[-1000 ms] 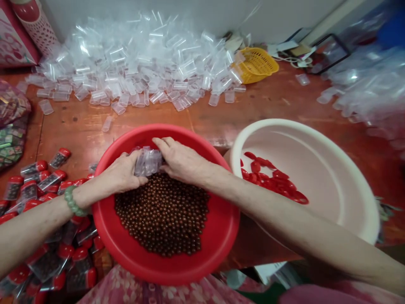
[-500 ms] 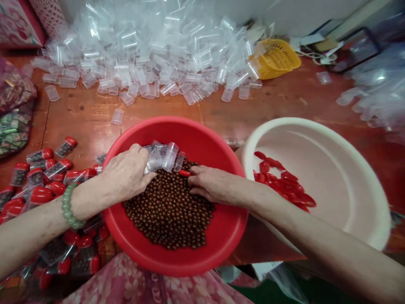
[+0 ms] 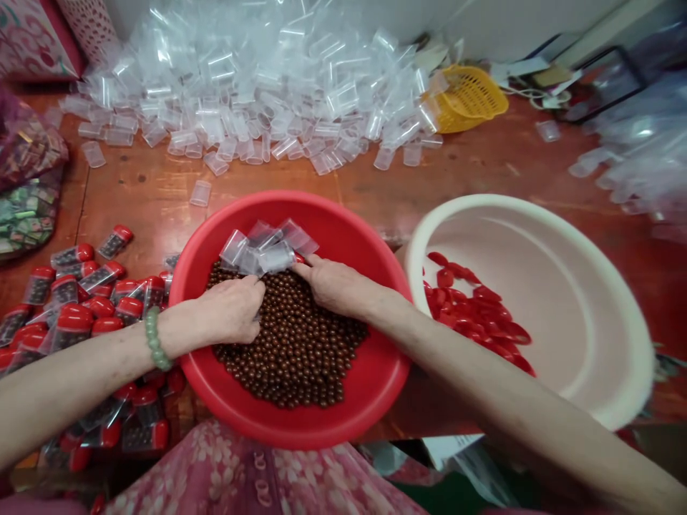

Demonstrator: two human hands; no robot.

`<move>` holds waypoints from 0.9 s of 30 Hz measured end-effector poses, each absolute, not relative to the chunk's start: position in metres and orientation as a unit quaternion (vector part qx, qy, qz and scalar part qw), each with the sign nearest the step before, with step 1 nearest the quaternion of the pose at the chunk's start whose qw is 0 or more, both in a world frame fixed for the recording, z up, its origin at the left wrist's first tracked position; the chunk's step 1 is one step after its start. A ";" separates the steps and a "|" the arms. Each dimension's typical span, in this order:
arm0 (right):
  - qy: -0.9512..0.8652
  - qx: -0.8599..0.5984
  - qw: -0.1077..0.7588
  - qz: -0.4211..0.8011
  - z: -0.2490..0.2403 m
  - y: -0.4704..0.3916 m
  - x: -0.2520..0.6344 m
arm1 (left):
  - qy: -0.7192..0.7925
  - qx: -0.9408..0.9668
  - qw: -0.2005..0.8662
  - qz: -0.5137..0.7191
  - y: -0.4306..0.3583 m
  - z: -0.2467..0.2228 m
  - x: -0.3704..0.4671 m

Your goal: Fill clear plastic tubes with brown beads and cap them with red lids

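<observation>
A red basin (image 3: 376, 386) holds a heap of small shiny brown balls (image 3: 300, 350). Several clear plastic containers (image 3: 276, 256) lie loose on the heap's far side. Over the left part of the balls, my left hand (image 3: 228, 311) is closed, knuckles up; whatever its curled fingers hold is hidden beneath them. My right hand (image 3: 335, 285) reaches in from the right, pinching a red cap (image 3: 298, 259) at its fingertips, right beside the clear containers. Left of the basin, filled containers with red caps (image 3: 74, 322) lie piled on the table, partly behind my left forearm.
A white basin (image 3: 595, 300) with red caps (image 3: 477, 315) stands to the right. Along the back spreads a large heap of clear containers (image 3: 241, 93), with a yellow basket (image 3: 469, 100) at its right end. Mesh bags (image 3: 32, 200) sit at the far left.
The clear containers formerly under my left hand now lie spread on the balls. My left hand has drawn nearer to me; my right hand has moved away from me and slightly left.
</observation>
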State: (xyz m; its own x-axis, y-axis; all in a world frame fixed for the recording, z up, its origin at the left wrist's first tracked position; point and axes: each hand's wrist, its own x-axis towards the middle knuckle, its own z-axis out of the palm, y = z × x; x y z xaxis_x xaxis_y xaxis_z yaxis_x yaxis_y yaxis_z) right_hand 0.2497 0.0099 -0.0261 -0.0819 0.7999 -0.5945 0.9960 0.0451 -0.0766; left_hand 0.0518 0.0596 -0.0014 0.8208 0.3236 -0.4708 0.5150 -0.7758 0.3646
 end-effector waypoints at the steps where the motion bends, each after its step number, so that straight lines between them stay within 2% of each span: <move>1: 0.701 0.644 0.187 -0.244 -0.028 0.011 0.249 | 0.234 0.922 0.241 -0.192 0.059 -0.005 0.056; 6: 0.764 0.561 0.100 -0.302 -0.030 0.009 0.241 | 0.256 0.914 0.246 -0.195 0.060 -0.007 0.070; 10: 0.802 0.479 0.068 -0.351 -0.016 -0.008 0.235 | 0.181 0.915 0.265 -0.245 0.058 0.003 0.065; 15: 0.803 0.447 0.071 -0.386 0.007 -0.023 0.247 | 0.063 0.890 0.383 -0.237 0.050 0.010 0.047; 18: 0.776 0.524 0.129 -0.328 0.007 -0.025 0.261 | 0.082 0.872 0.440 -0.198 0.049 0.013 0.040; 21: 0.739 0.619 0.182 -0.192 0.003 -0.027 0.266 | 0.142 0.810 0.554 -0.130 0.052 0.017 0.036; 22: 0.735 0.640 0.164 -0.150 0.004 -0.028 0.265 | 0.162 0.781 0.594 -0.107 0.052 0.017 0.035; 24: 0.732 0.666 0.069 -0.130 0.008 -0.031 0.258 | 0.197 0.753 0.625 -0.054 0.051 0.017 0.032; 25: 0.722 0.669 0.008 -0.173 0.011 -0.033 0.252 | 0.211 0.764 0.610 -0.023 0.049 0.016 0.031; 27: 0.670 0.651 -0.109 -0.339 0.017 -0.035 0.239 | 0.217 0.810 0.543 0.040 0.045 0.015 0.029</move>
State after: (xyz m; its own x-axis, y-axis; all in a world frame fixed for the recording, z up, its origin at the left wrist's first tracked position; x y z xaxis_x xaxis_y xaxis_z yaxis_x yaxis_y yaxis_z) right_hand 0.2392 -0.0350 0.0167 -0.1276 0.9469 -0.2952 0.7990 -0.0782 -0.5962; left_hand 0.0286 0.0446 0.0146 0.9023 0.3953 -0.1721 0.3094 -0.3157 0.8970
